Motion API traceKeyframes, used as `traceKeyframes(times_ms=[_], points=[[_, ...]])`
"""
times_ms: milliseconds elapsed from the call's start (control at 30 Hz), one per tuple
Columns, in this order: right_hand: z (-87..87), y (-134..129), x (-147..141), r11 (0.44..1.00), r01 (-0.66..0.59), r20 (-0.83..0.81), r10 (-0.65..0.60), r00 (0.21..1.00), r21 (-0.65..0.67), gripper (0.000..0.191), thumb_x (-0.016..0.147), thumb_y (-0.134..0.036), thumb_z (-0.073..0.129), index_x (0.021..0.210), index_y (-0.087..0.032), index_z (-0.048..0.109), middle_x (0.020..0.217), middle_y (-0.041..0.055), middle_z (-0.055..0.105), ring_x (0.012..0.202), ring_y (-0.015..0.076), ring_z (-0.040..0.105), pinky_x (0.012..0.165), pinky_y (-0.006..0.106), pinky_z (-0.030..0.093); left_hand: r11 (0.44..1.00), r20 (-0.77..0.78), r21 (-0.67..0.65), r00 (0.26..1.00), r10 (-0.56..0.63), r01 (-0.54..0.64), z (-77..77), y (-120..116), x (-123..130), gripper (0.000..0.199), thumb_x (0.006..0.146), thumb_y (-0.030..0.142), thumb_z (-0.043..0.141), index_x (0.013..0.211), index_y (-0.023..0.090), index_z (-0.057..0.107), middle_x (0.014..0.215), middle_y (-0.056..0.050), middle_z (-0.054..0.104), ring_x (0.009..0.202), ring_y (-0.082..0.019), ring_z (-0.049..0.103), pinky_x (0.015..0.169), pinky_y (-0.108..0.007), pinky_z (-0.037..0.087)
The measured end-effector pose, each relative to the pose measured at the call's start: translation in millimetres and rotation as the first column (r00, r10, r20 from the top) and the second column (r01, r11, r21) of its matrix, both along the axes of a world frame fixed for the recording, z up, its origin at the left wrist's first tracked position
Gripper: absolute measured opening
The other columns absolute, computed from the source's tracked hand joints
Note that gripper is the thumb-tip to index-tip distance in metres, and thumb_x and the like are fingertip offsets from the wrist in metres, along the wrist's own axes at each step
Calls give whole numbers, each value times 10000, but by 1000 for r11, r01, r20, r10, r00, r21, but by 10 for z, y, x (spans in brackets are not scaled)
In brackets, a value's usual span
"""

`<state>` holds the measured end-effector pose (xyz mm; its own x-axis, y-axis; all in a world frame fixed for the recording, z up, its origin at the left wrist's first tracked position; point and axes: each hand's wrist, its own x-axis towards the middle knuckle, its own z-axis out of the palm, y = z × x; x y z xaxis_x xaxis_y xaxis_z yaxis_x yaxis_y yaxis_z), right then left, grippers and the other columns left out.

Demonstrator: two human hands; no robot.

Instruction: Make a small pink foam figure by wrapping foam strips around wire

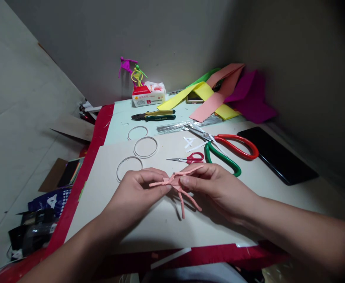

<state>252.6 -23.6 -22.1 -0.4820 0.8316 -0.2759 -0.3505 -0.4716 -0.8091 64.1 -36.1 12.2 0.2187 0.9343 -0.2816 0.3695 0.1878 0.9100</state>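
Between my two hands, above the near middle of the table, is a pink paper-wrapped figure (176,182) with thin arms and two legs that hang down. My left hand (139,190) pinches it at the body's left side, thumb under the left arm. On the other side my right hand (216,186) grips the torso, its thumb pressed on the front. Small red-handled scissors (194,158) lie just beyond the fingers. Large scissors with one red and one green handle (237,145) rest past my right hand. Three rings (145,147) lie beyond my left hand.
Pliers (154,115), a bundle of thin wires (172,127) and white paper strips (189,142) lie farther back. Coloured crepe paper (219,98) is piled at the back right, near a black tablet-like slab (278,157). Finished-looking figures (137,74) stand by a tissue pack (148,96).
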Motion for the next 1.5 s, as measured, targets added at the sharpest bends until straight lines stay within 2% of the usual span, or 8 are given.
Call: traceKeyframes(times_ms=[233, 400, 667, 867, 1067, 1200, 1333, 1500], points=[[-5, -21, -8, 998, -18, 8, 17, 1000, 59, 121, 746, -265, 772, 817, -175, 733, 780, 30, 709, 687, 128, 620, 566, 235, 454, 992, 194, -125, 981, 13, 12, -44, 5, -40, 119, 758, 196, 734, 863, 215, 786, 1028, -49, 742, 956, -204, 662, 898, -296, 472], [5, -29, -22, 998, 19, -8, -19, 1000, 66, 124, 728, -266, 787, 781, -172, 726, 752, 23, 694, 692, 134, 613, 621, 265, 466, 984, 291, -180, 955, 53, 0, -52, -17, -31, 139, 735, 209, 769, 872, 221, 786, 1067, -51, 727, 995, -209, 653, 907, -294, 472], [5, -24, -13, 975, -6, 149, -28, 988, 221, 142, 768, -294, 753, 830, -167, 748, 827, 62, 720, 784, 175, 637, 742, 322, 476, 990, 223, -138, 974, 33, -2, -43, -44, -3, 91, 780, 273, 736, 808, 195, 774, 1179, -55, 646, 1071, -205, 607, 947, -269, 439], [18, -25, 9, 946, -50, 203, -17, 979, 319, 122, 785, -279, 730, 852, -184, 765, 862, 61, 716, 817, 184, 648, 747, 322, 493, 991, 199, -130, 980, 14, 13, -48, -44, 3, 131, 793, 292, 717, 835, 186, 782, 1225, -85, 614, 1115, -243, 589, 954, -304, 446], [-8, -46, -10, 965, -18, 206, -38, 978, 263, 156, 769, -335, 748, 870, -216, 740, 866, 41, 723, 752, 160, 637, 625, 273, 482, 991, 205, -131, 978, 35, -8, -47, -57, 16, 87, 786, 274, 728, 792, 202, 777, 1244, -71, 590, 1163, -243, 563, 962, -309, 450], [-20, -45, -22, 978, -8, 129, -19, 992, 207, 163, 764, -323, 753, 852, -210, 674, 747, -8, 664, 547, 89, 551, 455, 211, 379, 990, 222, -143, 974, 46, -14, -27, -64, 30, 69, 777, 255, 736, 788, 202, 779, 1249, -75, 582, 1188, -256, 546, 955, -317, 465], [6, -39, -15, 986, -10, 98, -7, 995, 167, 192, 734, -289, 775, 781, -186, 620, 664, -20, 629, 564, 100, 563, 513, 223, 411, 990, 211, -136, 976, 60, -32, -32, -62, 38, 72, 771, 267, 742, 795, 214, 785, 1253, -69, 585, 1203, -256, 533, 935, -301, 479], [79, -46, 5, 985, -34, 177, 4, 984, 167, 180, 704, -278, 791, 753, -176, 651, 620, -9, 638, 584, 114, 568, 557, 238, 425, 996, 142, -70, 987, 69, -59, -22, -68, 40, 72, 744, 279, 762, 797, 239, 790, 1297, -64, 569, 1276, -255, 470, 915, -272, 491]])
